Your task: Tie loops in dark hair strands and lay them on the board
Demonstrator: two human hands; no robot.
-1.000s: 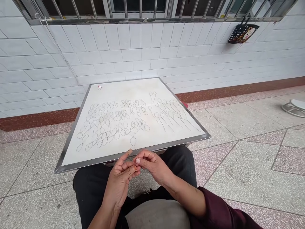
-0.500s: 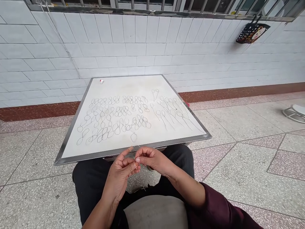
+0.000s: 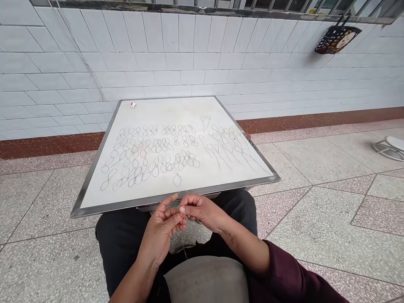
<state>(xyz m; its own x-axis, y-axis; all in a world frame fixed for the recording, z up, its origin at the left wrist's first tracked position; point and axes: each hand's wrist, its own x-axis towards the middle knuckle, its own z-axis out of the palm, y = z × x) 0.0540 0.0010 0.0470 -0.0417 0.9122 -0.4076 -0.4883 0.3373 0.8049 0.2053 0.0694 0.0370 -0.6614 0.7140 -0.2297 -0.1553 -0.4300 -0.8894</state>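
Observation:
Between my two hands, just off the table's near edge, is a thin wire [image 3: 183,246], its tail hanging down over my lap. My left hand [image 3: 164,225] pinches it with thumb and fingers, the index finger stretched up along it. Fingertips of my right hand [image 3: 200,211] pinch the same wire, touching the left fingertips. Part of the wire curves up above the fingers; the exact pinch point is hidden. Just beyond my hands, a single wire loop [image 3: 177,175] lies on the white tabletop [image 3: 170,110].
Rows of twisted wire loops [image 3: 160,145] cover the table's middle and left. Single-loop wires with long tails [image 3: 217,153] lie to the right. A small white-and-red object [image 3: 133,105] sits at the far left corner. A patterned bag [image 3: 337,39] hangs by the wall; a stool [image 3: 389,147] stands right.
Both hands stay almost in place, still pinching the wire. The wire above the fingers now shows as a wider curve, and its hanging tail has shifted slightly left. The view has tilted slightly.

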